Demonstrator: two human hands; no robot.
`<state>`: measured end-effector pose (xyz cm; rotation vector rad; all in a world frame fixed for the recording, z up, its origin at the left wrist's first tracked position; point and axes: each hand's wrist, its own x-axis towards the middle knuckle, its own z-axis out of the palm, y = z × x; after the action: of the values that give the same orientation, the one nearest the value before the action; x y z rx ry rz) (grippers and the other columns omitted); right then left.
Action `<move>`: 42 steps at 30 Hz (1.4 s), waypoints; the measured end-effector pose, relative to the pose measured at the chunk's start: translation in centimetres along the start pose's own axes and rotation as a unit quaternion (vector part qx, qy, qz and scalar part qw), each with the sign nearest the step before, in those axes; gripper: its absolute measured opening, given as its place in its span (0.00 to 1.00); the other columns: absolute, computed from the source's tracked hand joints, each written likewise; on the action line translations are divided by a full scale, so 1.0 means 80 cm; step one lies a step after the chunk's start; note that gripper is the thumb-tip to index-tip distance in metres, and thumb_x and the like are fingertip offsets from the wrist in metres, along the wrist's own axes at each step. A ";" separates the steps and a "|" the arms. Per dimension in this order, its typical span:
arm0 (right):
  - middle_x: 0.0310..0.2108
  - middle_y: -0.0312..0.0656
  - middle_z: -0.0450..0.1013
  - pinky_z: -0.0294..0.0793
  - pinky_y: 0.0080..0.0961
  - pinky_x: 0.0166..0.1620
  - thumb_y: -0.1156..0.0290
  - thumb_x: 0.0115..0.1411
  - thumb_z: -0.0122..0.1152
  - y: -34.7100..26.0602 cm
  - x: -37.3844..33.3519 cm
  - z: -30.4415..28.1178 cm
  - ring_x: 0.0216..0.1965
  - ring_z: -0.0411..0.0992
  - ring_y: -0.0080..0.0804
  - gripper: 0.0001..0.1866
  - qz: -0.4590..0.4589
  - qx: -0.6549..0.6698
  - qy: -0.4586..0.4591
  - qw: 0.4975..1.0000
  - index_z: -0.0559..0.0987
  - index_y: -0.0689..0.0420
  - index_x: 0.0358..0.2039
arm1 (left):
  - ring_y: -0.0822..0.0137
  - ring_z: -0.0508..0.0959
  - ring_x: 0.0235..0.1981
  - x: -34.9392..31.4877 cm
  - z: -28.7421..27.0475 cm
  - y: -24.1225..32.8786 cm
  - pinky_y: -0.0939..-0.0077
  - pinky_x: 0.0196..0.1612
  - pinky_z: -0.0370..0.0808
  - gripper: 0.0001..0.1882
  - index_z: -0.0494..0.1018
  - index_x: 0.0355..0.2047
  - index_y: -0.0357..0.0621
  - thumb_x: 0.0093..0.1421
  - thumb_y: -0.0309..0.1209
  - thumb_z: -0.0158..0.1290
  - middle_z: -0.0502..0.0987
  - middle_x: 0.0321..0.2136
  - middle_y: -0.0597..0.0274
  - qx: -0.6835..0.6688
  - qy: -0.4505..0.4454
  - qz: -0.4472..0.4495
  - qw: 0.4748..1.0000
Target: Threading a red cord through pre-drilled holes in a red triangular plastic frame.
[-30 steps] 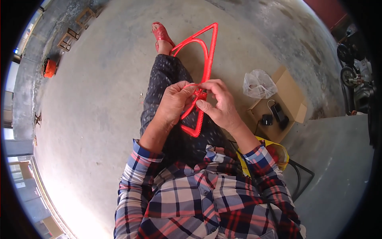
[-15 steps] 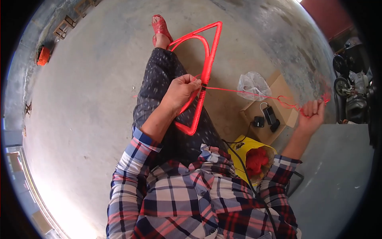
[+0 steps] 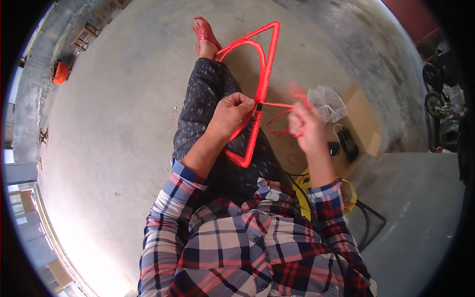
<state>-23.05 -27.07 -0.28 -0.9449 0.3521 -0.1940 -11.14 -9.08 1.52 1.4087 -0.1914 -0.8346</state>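
A red frame, square-cornered on one side with a curved inner bar, rests across my lap, wound with red cord along its straight side. A short black band sits midway down that side. My left hand pinches the frame beside the band, its thumb and finger closed. From that spot a red cord runs to my right hand, which is closed around it and slightly smeared by motion. A loose loop of cord hangs below, and a blurred red bunch shows above the right hand.
At the right, an open cardboard box holds black devices, with a clear plastic bag next to it. A yellow bag stands partly behind my right forearm. A black cable crosses my side. A motorbike is farther right.
My right hand has come in from the far right toward the frame, and the stretched cord between my hands is much shorter. My left hand keeps its pinch at the black band.
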 end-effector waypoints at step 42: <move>0.27 0.32 0.70 0.64 0.16 0.27 0.72 0.59 0.56 0.036 0.041 -0.018 0.26 0.65 0.17 0.10 0.040 -0.210 -0.100 0.972 0.77 0.61 0.40 | 0.55 0.76 0.31 -0.027 -0.053 0.005 0.66 0.34 0.75 0.04 0.76 0.26 0.41 0.47 0.26 0.55 0.72 0.26 0.57 0.578 -0.083 0.278 0.763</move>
<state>-20.51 -27.53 -4.08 -1.3532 0.2478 0.0544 -10.03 -4.42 1.78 2.2207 -1.3877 -0.2643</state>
